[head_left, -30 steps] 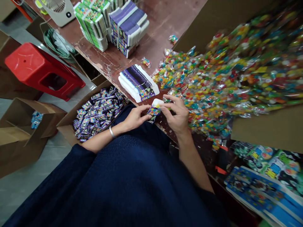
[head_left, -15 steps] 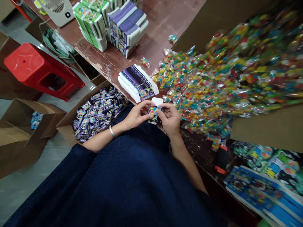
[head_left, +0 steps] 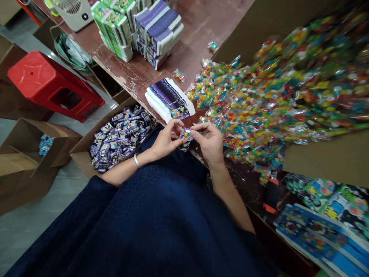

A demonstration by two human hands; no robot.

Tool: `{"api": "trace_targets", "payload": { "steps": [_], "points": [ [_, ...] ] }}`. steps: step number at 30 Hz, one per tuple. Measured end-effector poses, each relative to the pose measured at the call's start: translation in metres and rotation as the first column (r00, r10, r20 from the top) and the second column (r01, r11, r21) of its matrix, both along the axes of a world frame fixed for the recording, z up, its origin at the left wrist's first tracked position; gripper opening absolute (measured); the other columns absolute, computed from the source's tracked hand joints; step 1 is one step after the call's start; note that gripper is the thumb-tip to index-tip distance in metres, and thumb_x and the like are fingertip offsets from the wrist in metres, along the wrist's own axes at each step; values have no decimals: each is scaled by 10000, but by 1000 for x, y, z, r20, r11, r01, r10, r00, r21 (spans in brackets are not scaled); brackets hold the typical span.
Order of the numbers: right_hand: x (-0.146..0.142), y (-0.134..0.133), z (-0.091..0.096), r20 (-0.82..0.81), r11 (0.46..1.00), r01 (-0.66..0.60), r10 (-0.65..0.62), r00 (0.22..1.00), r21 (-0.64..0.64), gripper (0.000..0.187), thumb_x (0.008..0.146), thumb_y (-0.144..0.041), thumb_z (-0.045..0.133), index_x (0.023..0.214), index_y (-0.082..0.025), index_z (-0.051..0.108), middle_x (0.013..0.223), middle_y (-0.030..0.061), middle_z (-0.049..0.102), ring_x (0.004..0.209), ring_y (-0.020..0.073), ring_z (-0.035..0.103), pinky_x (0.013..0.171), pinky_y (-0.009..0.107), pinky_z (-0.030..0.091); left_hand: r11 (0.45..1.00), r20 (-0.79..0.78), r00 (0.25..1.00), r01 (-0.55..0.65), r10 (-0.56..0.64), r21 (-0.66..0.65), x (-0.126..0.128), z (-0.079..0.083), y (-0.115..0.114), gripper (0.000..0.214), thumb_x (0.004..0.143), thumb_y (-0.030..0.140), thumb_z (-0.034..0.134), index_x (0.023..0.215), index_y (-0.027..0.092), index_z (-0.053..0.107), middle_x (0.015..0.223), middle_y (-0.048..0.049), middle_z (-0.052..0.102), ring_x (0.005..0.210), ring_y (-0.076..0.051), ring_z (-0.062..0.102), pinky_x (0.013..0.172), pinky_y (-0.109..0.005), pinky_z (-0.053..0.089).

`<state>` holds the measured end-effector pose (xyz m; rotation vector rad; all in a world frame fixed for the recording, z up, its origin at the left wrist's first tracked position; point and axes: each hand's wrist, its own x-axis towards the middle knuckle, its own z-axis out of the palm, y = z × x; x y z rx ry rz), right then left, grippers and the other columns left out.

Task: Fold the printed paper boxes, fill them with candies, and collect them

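Between my hands is a small printed candy box (head_left: 186, 139), purple with bright pictures, its white end flap now seen nearly edge-on. My left hand (head_left: 170, 138) grips the box from the left side, fingers curled round it. On the right, my right hand (head_left: 210, 141) has thumb and forefinger pinched at the flap end. Just beyond them, fanned flat purple cartons (head_left: 170, 98) lie at the table edge. A heap of clear candy packets (head_left: 245, 100) with multicoloured sweets spreads to the right of my hands.
Left of my lap stands a cardboard box (head_left: 82, 161) holding many filled purple boxes (head_left: 121, 134). Banded carton stacks, green (head_left: 113, 32) and purple (head_left: 158, 32), stand on the table (head_left: 198, 27). A red stool (head_left: 54, 86), a fan (head_left: 73, 13) and blue printed sheets (head_left: 314, 234) are around.
The white flap that stood up from the box has been folded down at its end. My right hand has shifted slightly right; my left hand keeps its hold.
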<state>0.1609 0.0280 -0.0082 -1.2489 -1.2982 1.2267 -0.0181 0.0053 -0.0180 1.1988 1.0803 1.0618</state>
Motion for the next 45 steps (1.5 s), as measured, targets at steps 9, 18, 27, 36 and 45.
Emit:
{"api": "trace_targets", "payload": {
  "steps": [9, 18, 27, 36, 45],
  "points": [
    [5, 11, 0, 31, 998, -53, 54, 998, -35, 225, 787, -378, 850, 699, -221, 714, 733, -2, 731, 705, 169, 676, 720, 334, 573, 993, -41, 997, 74, -70, 97, -10, 2, -4, 520, 862, 268, 790, 1338, 240, 583, 1052, -45, 653, 904, -149, 650, 738, -254, 619],
    [1, -20, 6, 290, 952, -224, 158, 944, 207, 239, 976, -408, 674, 1136, -275, 791, 1316, 89, 734, 1143, 242, 730, 932, 417, 639, 993, -191, 976, 114, -104, 40, -45, 7, -14, 306, 912, 258, 742, 1201, 201, 663, 1122, -68, 698, 850, -127, 668, 749, -249, 602],
    [46, -20, -9, 351, 981, 80, -138, 926, 176, 232, 970, -410, 664, 1094, -256, 785, 1120, 68, 747, 942, 219, 738, 763, 381, 670, 960, -853, 444, -78, 274, 267, -172, -8, 13, 261, 880, 161, 654, 1117, 255, 710, 1121, -86, 670, 970, -245, 631, 894, -424, 564],
    [31, 22, -33, 533, 983, 5, -104, 840, 184, 351, 946, -366, 635, 1242, -217, 754, 850, 41, 761, 684, 195, 678, 763, 384, 603, 895, -785, 571, 181, 242, 407, -48, -17, 45, 219, 918, 261, 724, 1132, 226, 695, 1171, -116, 678, 1146, -288, 584, 972, -421, 522],
    [-6, 79, -42, 497, 989, -95, 139, 857, -112, 484, 905, -357, 651, 1335, -134, 644, 570, -44, 685, 445, 149, 602, 576, 290, 520, 931, -809, 514, 50, 286, 361, -26, -39, 79, 685, 798, 289, 876, 1392, 106, 589, 1375, -223, 581, 1275, -369, 514, 1119, -514, 432]
  ]
}}
